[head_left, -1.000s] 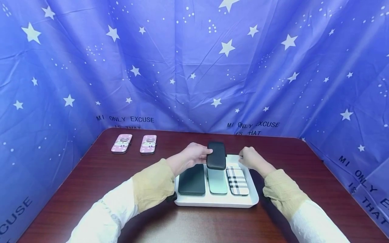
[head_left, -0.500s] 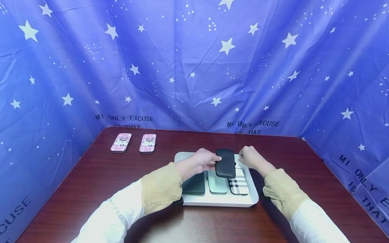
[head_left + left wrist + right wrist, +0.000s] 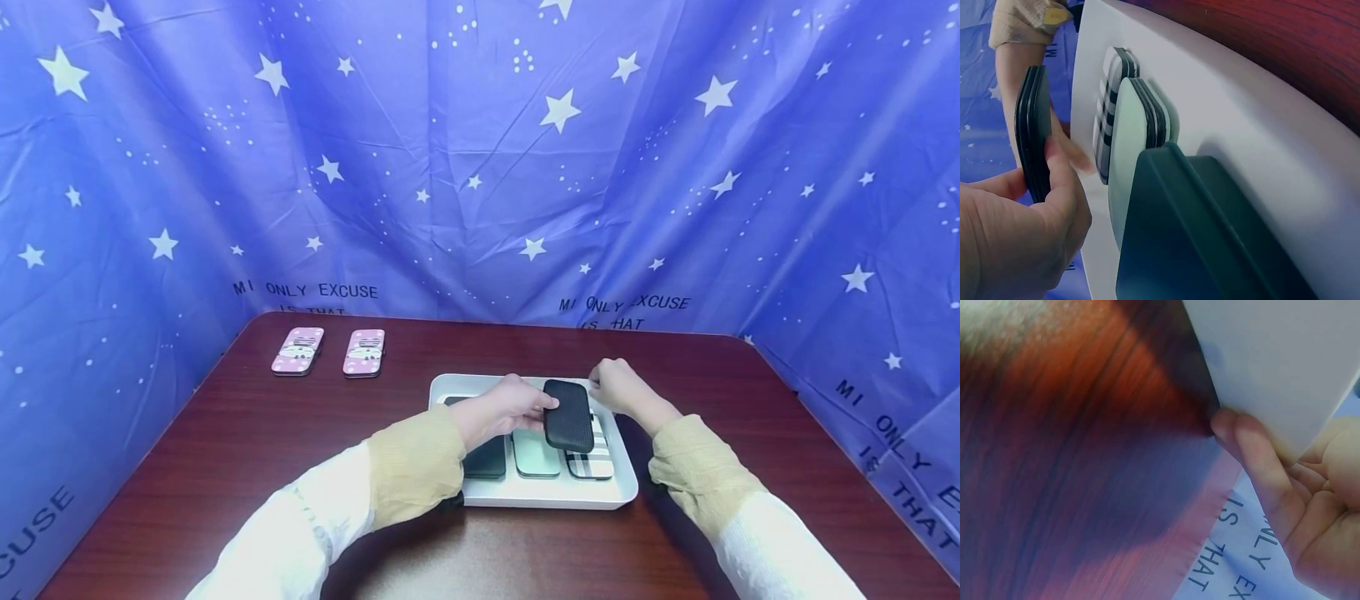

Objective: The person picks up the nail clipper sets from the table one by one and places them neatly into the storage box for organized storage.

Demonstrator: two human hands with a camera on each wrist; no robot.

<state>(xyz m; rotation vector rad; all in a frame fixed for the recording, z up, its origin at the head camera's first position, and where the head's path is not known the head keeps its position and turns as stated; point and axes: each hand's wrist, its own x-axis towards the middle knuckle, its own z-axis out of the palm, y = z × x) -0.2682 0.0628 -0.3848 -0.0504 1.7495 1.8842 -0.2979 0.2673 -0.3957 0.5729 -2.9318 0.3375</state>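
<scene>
Blue star-printed curtain (image 3: 480,125) is hung behind a reddish-brown tabletop (image 3: 225,467). The work seems part-done: a dark green case (image 3: 486,460), a mint case (image 3: 537,460) and a plaid case (image 3: 602,454) are laid side by side in a white tray (image 3: 540,497). Above the plaid one, a black case (image 3: 570,429) is held raised, pinched between the left hand's (image 3: 517,403) thumb and fingers. The tray's far right corner is gripped by the right hand's (image 3: 618,387) fingers. Two pink cases (image 3: 364,353) are left outside, well apart from the tray, apparently untouched so far, near the tabletop's far left edge. Room for moving is offered between them and the tray; inside, only narrow strips are left along the near and right walls.
</scene>
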